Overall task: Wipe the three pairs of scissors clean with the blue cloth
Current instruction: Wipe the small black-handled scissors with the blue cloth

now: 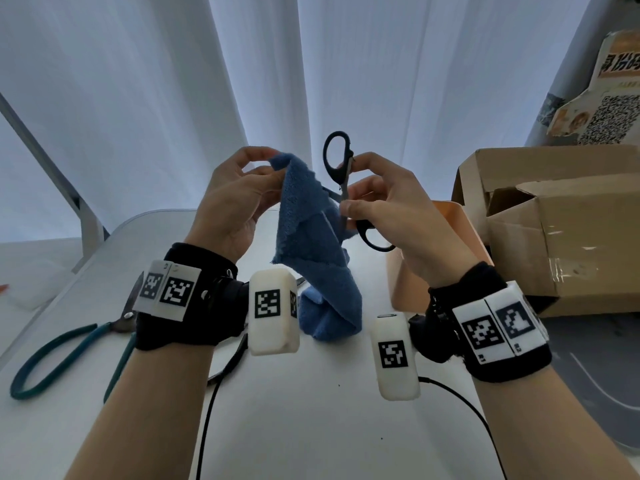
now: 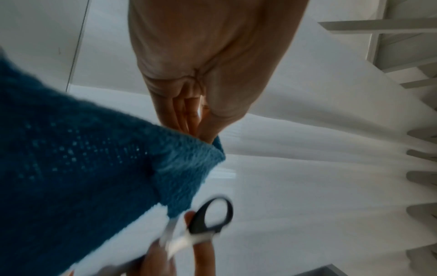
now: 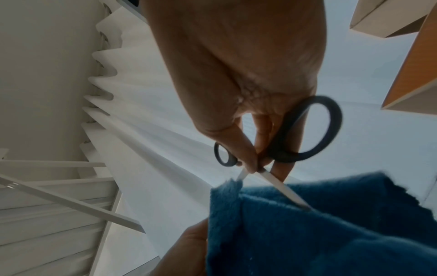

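My right hand (image 1: 349, 202) pinches a black-handled pair of scissors (image 1: 337, 161) near its pivot and holds it up, blades spread. In the right wrist view my right hand (image 3: 256, 165) shows this grip, and one blade (image 3: 283, 190) lies against the blue cloth (image 3: 331, 233). My left hand (image 1: 272, 164) pinches the top corner of the blue cloth (image 1: 308, 237), which hangs down to the table. The left wrist view shows my left hand (image 2: 198, 128) pinching the cloth (image 2: 94, 177). Teal-handled scissors (image 1: 69, 344) lie on the table at left. A third pair (image 1: 233, 360) is mostly hidden under my left wrist.
The white table (image 1: 311, 410) runs under both arms. Behind my right hand stands an orange container (image 1: 453, 233), with an open cardboard box (image 1: 561, 230) to its right. White curtains hang behind the table. A black cable (image 1: 460, 400) trails from my right wrist.
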A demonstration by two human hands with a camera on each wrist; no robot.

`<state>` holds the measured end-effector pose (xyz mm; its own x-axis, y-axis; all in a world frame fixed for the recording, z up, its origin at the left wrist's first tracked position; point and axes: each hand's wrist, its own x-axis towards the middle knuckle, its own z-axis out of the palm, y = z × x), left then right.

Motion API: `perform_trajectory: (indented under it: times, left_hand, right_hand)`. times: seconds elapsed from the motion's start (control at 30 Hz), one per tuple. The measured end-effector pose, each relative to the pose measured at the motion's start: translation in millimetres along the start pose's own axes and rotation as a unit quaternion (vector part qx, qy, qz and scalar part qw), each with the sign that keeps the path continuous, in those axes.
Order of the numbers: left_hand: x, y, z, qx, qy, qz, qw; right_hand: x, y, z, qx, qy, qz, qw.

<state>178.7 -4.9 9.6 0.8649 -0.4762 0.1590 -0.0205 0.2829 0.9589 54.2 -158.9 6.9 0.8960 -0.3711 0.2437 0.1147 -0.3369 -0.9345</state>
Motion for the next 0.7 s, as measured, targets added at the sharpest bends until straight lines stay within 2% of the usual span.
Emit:
perform_trajectory:
  times: [0.13,0.23,0.4,0.57,0.7]
  left_hand:
    - [5,-1,-16,0.029,0.047,0.002,0.998]
    - [4,-5,-13,0.084,0.030,-0.002,0.996]
    - [-1,-8,10,0.147,-0.023,-0.005,0.989]
    - [-6,-5,20,0.098,-0.106,-0.021,0.989]
    - [-6,-4,19,0.033,-0.137,-0.044,0.989]
  right_hand:
    - [2,0,-13,0.032,0.053,0.013,0.998]
    - [2,-2,-15,0.097,0.067,0.014,0.993]
    - [1,-4,1,0.135,0.030,0.030,0.990]
    - [3,0,5,0.127,0.045,0.047,0.990]
    - [3,0,2,0.126,0.057,0.046,0.989]
